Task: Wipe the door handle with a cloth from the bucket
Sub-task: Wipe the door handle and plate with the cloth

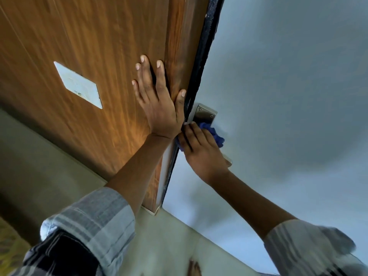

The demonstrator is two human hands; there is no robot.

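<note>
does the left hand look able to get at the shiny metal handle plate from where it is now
Probably not directly. The left hand lies flat on the brown wooden surface, across the dark edge from the shiny metal handle plate, where the right hand and crumpled blue cloth already sit.

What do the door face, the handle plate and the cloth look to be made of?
Door face: wood or wood-look laminate, brown streaked grain, slight sheen. Handle plate: likely brushed metal, grey, two visible screws. Cloth: soft blue fabric, bunched in folds under the right hand.
</note>
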